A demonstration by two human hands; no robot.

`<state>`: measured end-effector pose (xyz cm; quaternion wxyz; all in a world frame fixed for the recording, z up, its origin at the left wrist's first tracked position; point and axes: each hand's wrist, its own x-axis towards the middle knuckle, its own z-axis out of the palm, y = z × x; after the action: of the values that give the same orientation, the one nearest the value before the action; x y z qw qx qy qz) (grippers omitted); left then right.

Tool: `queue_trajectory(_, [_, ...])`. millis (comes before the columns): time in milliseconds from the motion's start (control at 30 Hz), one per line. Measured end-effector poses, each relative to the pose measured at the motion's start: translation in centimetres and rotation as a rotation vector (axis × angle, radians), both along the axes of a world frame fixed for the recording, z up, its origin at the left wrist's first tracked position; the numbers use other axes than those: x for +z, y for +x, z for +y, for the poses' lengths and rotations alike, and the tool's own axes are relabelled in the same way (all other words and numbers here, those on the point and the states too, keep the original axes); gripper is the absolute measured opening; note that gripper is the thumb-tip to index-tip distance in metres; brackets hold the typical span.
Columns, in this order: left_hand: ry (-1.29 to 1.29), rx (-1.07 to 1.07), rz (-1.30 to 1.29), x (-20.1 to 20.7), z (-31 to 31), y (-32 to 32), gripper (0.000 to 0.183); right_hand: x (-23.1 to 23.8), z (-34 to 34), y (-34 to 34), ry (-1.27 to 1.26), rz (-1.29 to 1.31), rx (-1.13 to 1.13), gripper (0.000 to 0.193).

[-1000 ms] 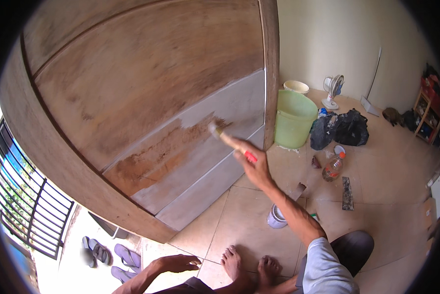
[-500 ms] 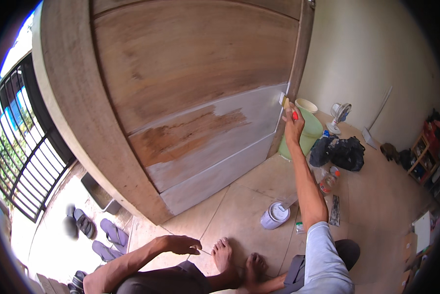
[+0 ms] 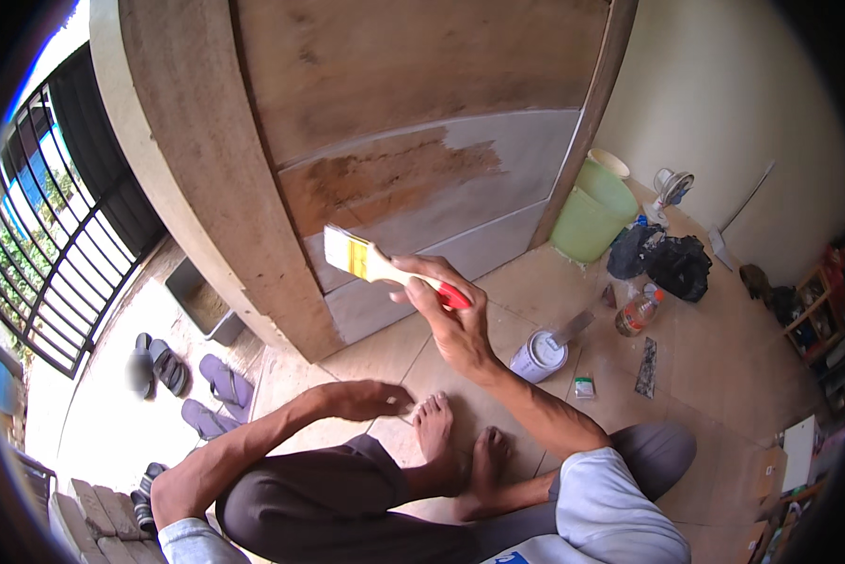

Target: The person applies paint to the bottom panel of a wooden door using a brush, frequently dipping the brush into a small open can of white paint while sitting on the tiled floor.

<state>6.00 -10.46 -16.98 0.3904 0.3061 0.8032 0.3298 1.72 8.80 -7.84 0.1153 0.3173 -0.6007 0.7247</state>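
in the middle of the frame, our right hand (image 3: 455, 315) is clamped on the handle of a paintbrush (image 3: 381, 267), its pale bristles pointing to the upper left. the brush shows in front of the wooden door (image 3: 413, 75), where greyish-white paint lies beside a brown patch (image 3: 385, 179); we cannot tell whether the bristles touch it. our left hand (image 3: 373, 401), well apart from the right, hangs at the lower middle near our bare foot (image 3: 433, 432); we cannot tell whether its fingers close on anything. right of centre, we see a paint can (image 3: 538, 357) on the floor, a red-capped bottle (image 3: 638, 314) beyond it, and a pale green bucket (image 3: 590, 214) beside the door.
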Motion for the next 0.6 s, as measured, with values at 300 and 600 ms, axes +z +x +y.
queue_trajectory(300, [0.855, 0.58, -0.627, 6.2, 5.7, 2.7, 0.076, -7.7, 1.4, 6.2, 0.118, -0.045, -0.426, 0.033])
queue_trajectory(600, [0.605, 1.046, -0.586, 0.7, 5.4, 4.6, 0.04, -11.9, 1.9, 11.1, 0.564, 0.025, -0.124, 0.081])
